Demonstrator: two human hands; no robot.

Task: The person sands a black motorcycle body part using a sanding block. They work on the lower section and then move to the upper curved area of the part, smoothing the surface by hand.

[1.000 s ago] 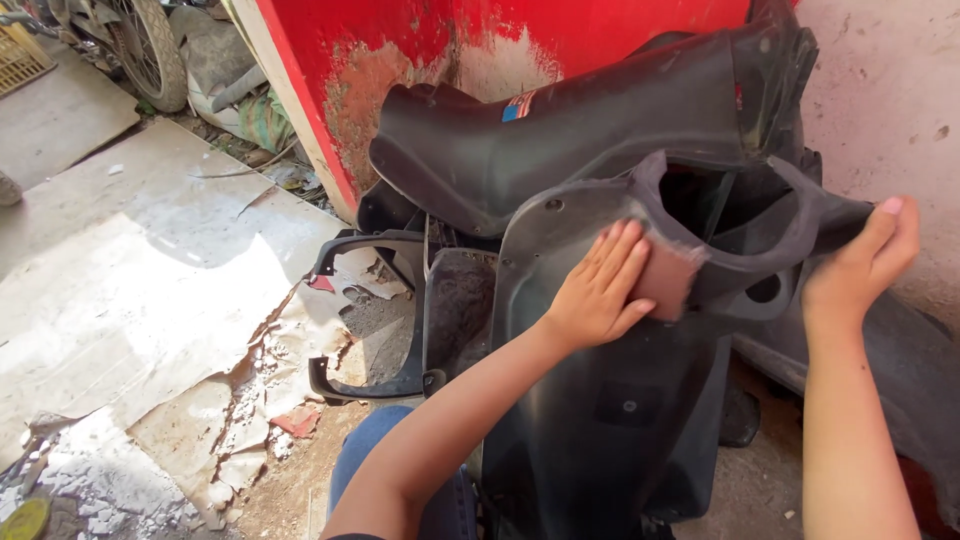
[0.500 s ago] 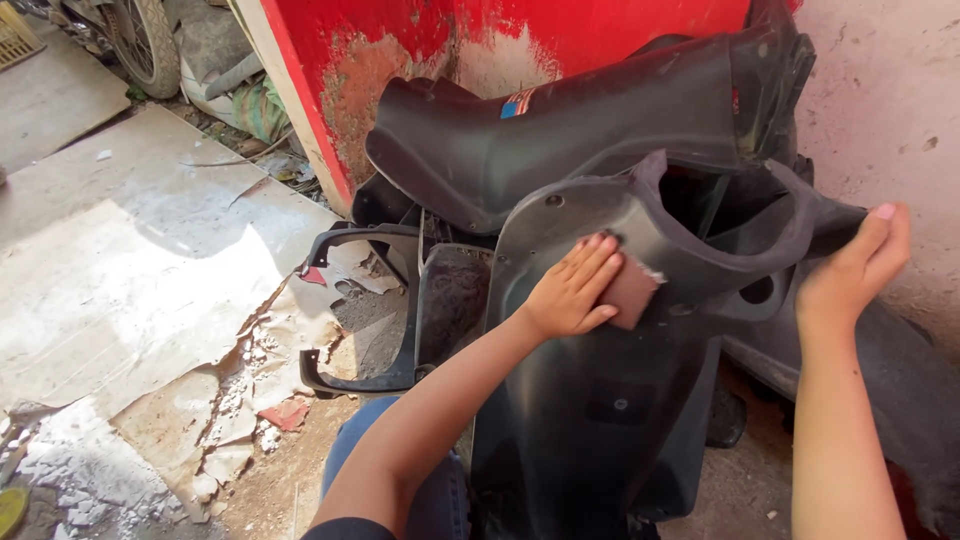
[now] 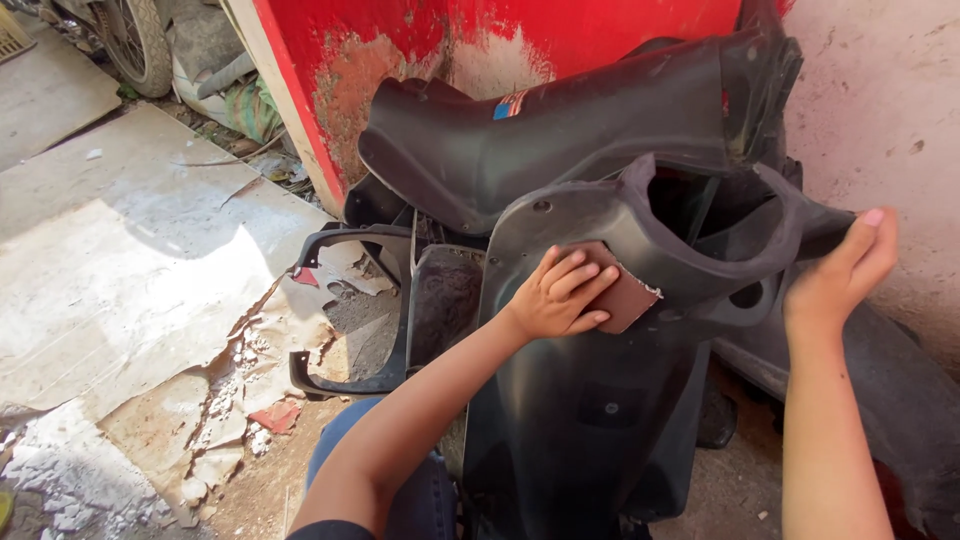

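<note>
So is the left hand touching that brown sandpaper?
Touching. The head view shows the left hand pressed flat on the brown sandpaper, its fingers lying across it against the black scooter panel.

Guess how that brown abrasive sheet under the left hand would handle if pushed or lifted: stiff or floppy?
Probably floppy and light: the brown sheet looks thin, with a ragged torn edge, and lies flat under the left hand on the curved dark panel. Its gritty look suggests it drags rather than slides. The right hand grips the panel's edge.
</note>
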